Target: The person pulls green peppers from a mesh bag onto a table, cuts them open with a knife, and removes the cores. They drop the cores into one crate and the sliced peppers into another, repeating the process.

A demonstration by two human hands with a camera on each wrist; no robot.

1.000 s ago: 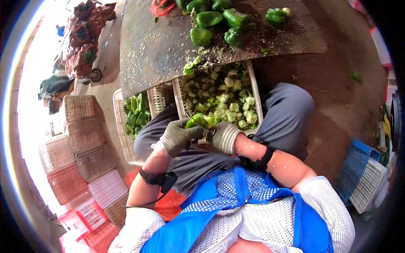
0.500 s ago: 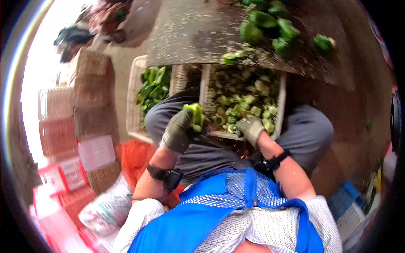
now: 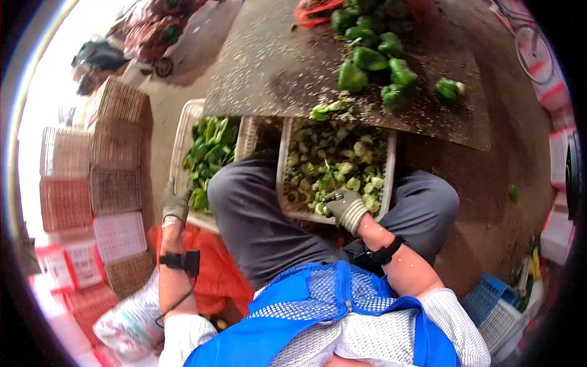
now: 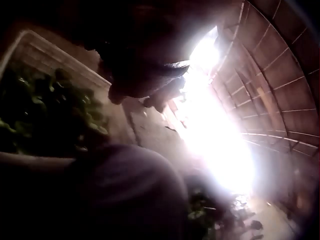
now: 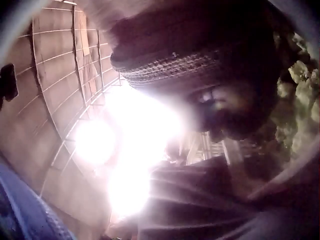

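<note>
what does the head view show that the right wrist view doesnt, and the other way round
Only the head view shows the whole green peppers on the board, the left hand beside the crate of cut pepper pieces, and the red bag.

Only the right wrist view shows the ribbed roof.

Both show the gloved right hand, pale trimmings, trousers and blue vest. The knife is clear only in the head view.

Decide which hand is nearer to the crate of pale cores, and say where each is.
Right. The right hand is at the near edge of the core crate; the left hand is farther left, beside the crate of green peppers.
</note>
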